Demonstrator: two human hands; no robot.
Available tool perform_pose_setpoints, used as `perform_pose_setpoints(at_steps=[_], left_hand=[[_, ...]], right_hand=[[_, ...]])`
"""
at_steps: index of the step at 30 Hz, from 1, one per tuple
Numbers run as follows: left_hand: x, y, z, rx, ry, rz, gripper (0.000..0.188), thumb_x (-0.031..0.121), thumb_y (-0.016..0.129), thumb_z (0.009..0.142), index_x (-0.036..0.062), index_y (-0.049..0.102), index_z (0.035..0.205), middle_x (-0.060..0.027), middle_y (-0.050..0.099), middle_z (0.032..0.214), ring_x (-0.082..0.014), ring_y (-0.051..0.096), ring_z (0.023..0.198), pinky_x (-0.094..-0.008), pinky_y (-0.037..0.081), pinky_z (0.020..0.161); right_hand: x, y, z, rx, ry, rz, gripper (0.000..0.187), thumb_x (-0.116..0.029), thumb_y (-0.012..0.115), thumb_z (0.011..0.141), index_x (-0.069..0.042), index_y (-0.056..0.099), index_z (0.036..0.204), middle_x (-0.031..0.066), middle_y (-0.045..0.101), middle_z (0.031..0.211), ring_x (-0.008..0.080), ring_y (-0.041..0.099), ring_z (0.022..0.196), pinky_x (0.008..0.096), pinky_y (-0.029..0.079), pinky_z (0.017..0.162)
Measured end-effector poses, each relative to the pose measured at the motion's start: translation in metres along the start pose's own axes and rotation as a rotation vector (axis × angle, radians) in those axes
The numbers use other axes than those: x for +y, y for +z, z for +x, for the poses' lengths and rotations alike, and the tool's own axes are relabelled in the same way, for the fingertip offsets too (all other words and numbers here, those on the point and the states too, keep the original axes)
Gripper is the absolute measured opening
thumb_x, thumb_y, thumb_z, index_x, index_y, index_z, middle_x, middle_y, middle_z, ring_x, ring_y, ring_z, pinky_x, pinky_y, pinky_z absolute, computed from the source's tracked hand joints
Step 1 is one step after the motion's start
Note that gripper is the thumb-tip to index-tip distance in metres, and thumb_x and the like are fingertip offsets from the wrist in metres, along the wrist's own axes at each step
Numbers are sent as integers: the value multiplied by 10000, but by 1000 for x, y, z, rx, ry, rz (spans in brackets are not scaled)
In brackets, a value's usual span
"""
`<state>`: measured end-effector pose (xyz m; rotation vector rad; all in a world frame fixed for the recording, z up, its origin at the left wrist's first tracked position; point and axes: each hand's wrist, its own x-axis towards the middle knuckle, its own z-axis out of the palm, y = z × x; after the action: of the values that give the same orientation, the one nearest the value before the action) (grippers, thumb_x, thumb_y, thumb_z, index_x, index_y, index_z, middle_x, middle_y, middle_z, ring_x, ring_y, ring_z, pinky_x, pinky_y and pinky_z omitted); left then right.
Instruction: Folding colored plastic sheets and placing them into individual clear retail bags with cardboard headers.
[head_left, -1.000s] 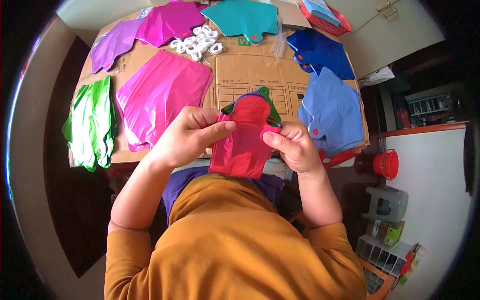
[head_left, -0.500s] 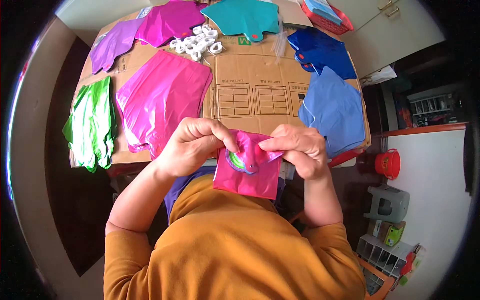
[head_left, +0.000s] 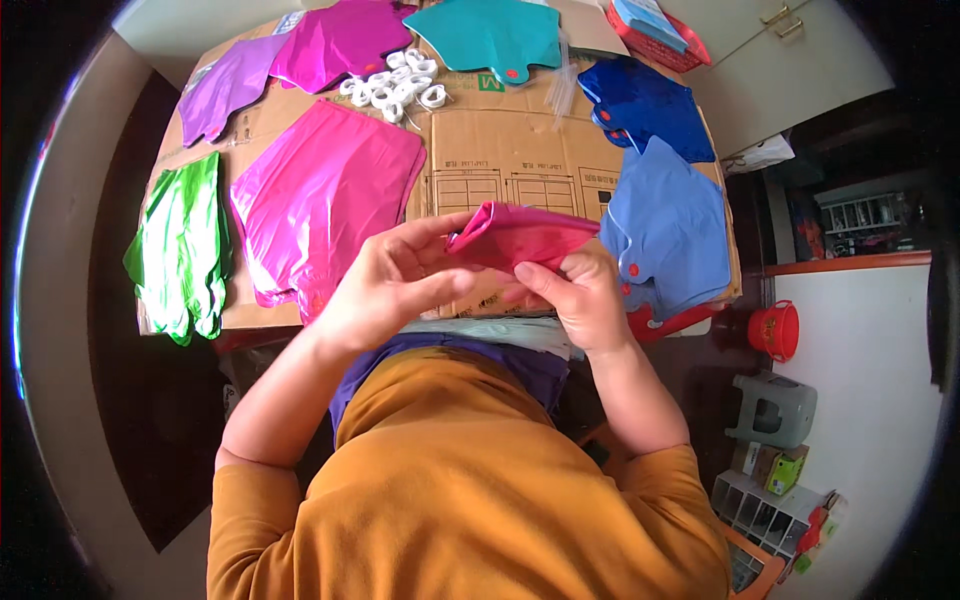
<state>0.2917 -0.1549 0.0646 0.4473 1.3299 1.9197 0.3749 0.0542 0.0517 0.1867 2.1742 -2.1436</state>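
One-sided hold, frame centre: right hand pinches folded pink film; left hand gapes, thumb clear; I judge folds could loosen.

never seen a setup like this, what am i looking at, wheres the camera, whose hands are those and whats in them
There is no machine here: these are a person's own bare hands. The view comes from a fisheye camera worn on the head, looking down, so straight edges bend toward the rim. The right hand pinches a folded pink-red film piece. The left hand is open beside it, thumb apart, its fingers reaching the piece's edge. On the cardboard lie green film, a large pink sheet, a teal sheet, a light blue sheet and others, plus white rolls.
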Motion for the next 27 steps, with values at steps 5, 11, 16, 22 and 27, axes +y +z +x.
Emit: perform_pose_setpoints(at_steps=[5, 11, 16, 22, 27], left_hand=[[-9, 9, 4, 308, 60, 87, 333, 39, 611, 902, -36, 559, 1222, -83, 684, 937, -107, 645, 836, -249, 546, 738], [-3, 13, 12, 319, 156, 80, 359, 28, 606, 900, -38, 530, 1244, -105, 685, 930, -123, 655, 819, -276, 571, 729], [7, 17, 26, 319, -8, -271, 392, 14, 599, 895, -42, 495, 1268, -119, 679, 937, -160, 665, 834, -312, 592, 723], [26, 20, 91, 153, 140, 83, 441, 80, 601, 916, -44, 456, 1313, -141, 676, 986, -155, 643, 899, -287, 551, 791], [63, -4, 246, 19, 580, 1139, 290, 208, 659, 871, -8, 655, 1064, -158, 682, 935, -219, 666, 830, -330, 521, 717]], right_hand=[[-7, 12, -6, -56, 54, 311, 211, -99, 687, 846, -5, 657, 1032, 44, 687, 924, 88, 644, 773, 226, 502, 661], [-13, -10, 8, -113, 74, 297, 230, -88, 690, 847, -8, 662, 1060, 13, 682, 904, 60, 599, 729, 219, 496, 661], [-17, -14, 20, -21, -199, 153, 215, -68, 682, 845, -19, 678, 1054, 19, 696, 963, 62, 610, 846, 235, 493, 774], [-32, -67, 57, 60, -146, 116, 192, -42, 688, 822, -29, 696, 1013, 12, 693, 951, 74, 613, 853, 247, 488, 781], [-39, -145, 65, 437, -209, 153, 121, -68, 711, 798, -53, 703, 918, -12, 673, 830, 77, 581, 692, 227, 450, 652]])
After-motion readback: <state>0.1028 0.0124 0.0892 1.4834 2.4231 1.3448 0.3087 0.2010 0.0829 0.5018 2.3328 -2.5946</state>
